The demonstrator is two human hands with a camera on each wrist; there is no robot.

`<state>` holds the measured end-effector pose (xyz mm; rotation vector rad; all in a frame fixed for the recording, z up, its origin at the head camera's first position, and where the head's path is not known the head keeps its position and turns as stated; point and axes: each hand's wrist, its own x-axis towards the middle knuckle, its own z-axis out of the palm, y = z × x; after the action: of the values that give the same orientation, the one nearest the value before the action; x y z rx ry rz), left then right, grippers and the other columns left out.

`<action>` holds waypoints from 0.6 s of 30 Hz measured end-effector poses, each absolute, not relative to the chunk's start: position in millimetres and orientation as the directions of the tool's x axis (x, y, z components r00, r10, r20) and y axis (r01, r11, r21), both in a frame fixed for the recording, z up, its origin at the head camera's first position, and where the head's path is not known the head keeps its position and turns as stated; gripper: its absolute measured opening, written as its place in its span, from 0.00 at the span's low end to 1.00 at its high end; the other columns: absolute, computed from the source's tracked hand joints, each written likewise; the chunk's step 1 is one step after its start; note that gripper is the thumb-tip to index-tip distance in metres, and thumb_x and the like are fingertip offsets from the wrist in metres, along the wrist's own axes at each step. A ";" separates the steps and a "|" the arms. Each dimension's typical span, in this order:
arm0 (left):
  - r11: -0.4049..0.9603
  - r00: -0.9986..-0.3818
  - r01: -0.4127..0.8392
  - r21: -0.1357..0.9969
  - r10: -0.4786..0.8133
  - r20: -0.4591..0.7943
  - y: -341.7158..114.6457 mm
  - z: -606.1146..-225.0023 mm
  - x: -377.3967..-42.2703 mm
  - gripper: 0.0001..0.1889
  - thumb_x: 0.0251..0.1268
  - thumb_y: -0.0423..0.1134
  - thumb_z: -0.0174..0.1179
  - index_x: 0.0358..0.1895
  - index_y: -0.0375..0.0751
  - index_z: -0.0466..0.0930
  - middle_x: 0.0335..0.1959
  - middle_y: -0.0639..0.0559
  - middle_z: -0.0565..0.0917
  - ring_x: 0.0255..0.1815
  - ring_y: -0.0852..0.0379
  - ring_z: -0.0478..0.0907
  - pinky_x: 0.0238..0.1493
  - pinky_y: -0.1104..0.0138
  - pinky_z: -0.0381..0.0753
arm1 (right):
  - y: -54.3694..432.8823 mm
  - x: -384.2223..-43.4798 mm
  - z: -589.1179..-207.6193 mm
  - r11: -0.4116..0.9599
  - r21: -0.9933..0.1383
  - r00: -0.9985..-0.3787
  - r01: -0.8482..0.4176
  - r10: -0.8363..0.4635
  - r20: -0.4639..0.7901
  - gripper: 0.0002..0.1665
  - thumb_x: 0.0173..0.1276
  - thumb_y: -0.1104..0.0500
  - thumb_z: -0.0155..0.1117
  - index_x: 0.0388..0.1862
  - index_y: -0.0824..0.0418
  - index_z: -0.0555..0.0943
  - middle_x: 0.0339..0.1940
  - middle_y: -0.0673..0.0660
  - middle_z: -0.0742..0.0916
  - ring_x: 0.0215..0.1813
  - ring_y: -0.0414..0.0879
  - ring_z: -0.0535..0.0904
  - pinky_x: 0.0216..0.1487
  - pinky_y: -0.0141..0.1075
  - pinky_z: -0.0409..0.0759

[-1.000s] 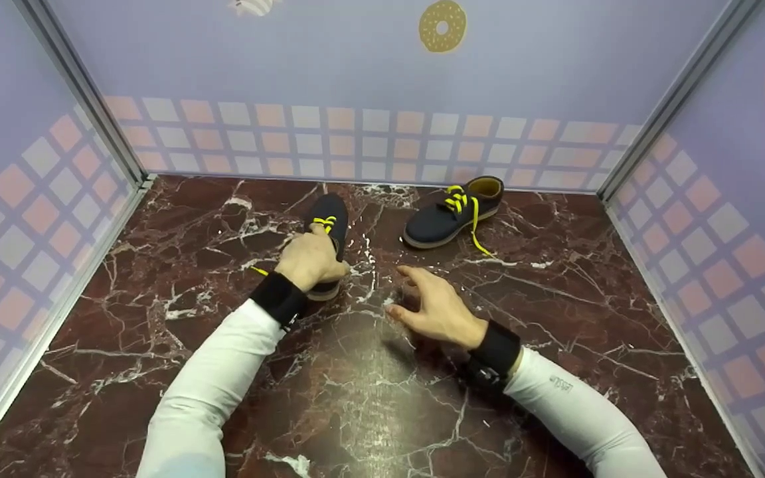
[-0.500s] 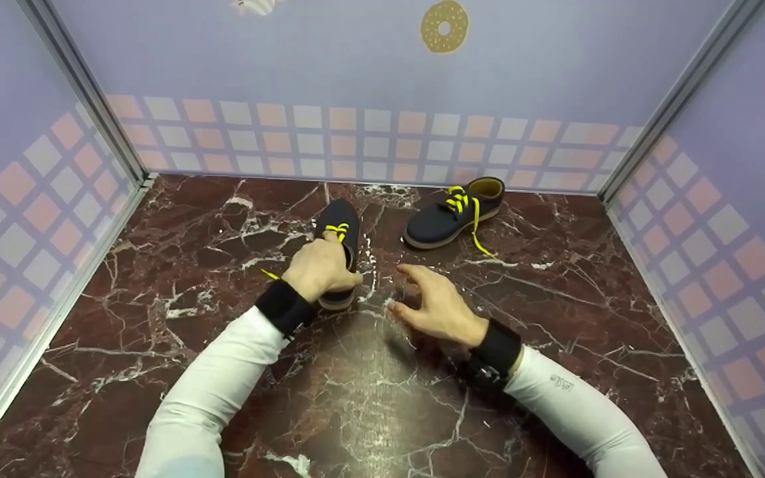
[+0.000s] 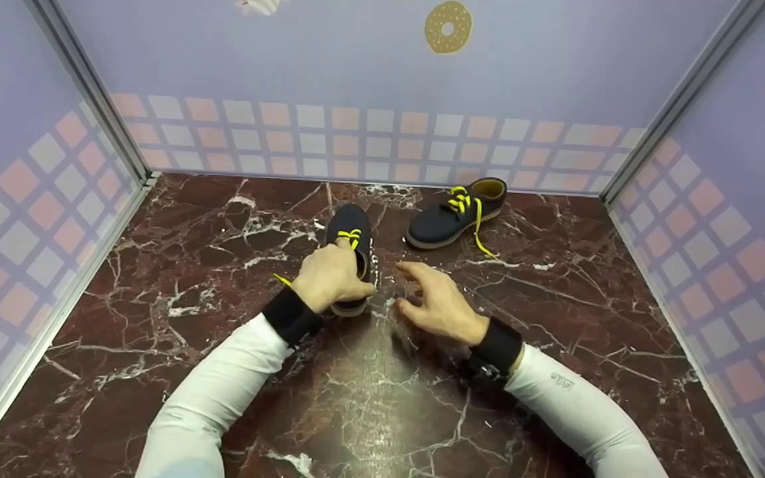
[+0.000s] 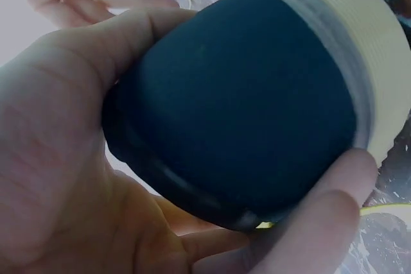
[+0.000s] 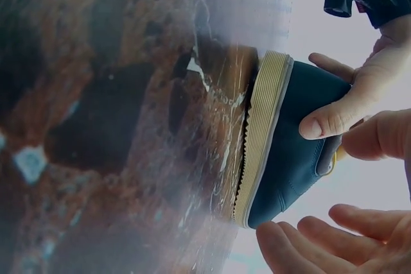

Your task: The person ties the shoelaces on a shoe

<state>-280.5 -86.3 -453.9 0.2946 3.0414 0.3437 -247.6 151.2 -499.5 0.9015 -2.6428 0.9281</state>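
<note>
Head view: left hand [image 3: 328,275] is gripping the near shoe [image 3: 349,222] by its heel [image 4: 247,104]; right hand [image 3: 442,309] is hovering, relaxed; far shoe [image 3: 439,224] is sitting right.

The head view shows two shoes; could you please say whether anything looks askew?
Yes: the untouched shoe, its yellow lace trailing loose, lies askew to the held shoe, their toes pointing different ways.

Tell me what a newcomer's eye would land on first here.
Probably the yellow laces, vivid on the dark, untouched shoe at right, one end trailing onto the marbled surface. Next, the left hand gripping the other shoe round its heel, with the right hand open to its right. Behind, a tan donut stands out on the lilac wall.
</note>
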 end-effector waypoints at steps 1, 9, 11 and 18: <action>0.957 -0.979 0.184 0.223 0.198 -0.043 -85.4 -454.2 -279.7 0.54 0.57 0.65 0.79 0.71 0.22 0.72 0.59 0.24 0.89 0.57 0.29 0.91 0.57 0.42 0.92 | 151.1 -247.9 -499.5 0.615 -0.501 -0.793 -0.608 -0.484 0.370 0.39 0.69 0.60 0.74 0.77 0.71 0.77 0.68 0.69 0.89 0.64 0.63 0.90 0.62 0.55 0.91; 0.963 -0.977 0.195 0.185 0.207 -0.047 -77.1 -454.1 -271.9 0.58 0.57 0.67 0.79 0.75 0.20 0.70 0.58 0.26 0.90 0.55 0.30 0.92 0.55 0.43 0.93 | 149.1 -248.8 -499.7 0.594 -0.516 -0.787 -0.617 -0.486 0.381 0.38 0.70 0.61 0.73 0.77 0.71 0.77 0.68 0.70 0.89 0.63 0.66 0.91 0.60 0.56 0.93; 0.965 -0.976 0.198 0.170 0.210 -0.052 -74.8 -454.5 -269.9 0.59 0.57 0.67 0.78 0.77 0.20 0.69 0.59 0.26 0.90 0.55 0.30 0.92 0.55 0.43 0.93 | 148.7 -249.0 -499.3 0.582 -0.532 -0.787 -0.615 -0.484 0.382 0.37 0.71 0.62 0.73 0.77 0.71 0.77 0.67 0.71 0.89 0.64 0.67 0.91 0.59 0.56 0.93; 0.966 -0.974 0.218 0.140 0.225 -0.037 -66.7 -456.3 -261.6 0.61 0.59 0.70 0.76 0.78 0.19 0.68 0.60 0.26 0.90 0.56 0.29 0.92 0.56 0.42 0.93 | 145.8 -249.7 -499.0 0.558 -0.555 -0.786 -0.617 -0.477 0.394 0.34 0.77 0.59 0.73 0.77 0.70 0.77 0.68 0.72 0.88 0.64 0.68 0.91 0.57 0.57 0.94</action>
<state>-261.6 -66.7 -456.3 0.3460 3.0628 0.2099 -249.7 145.8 -499.0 0.9221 -2.5933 1.0407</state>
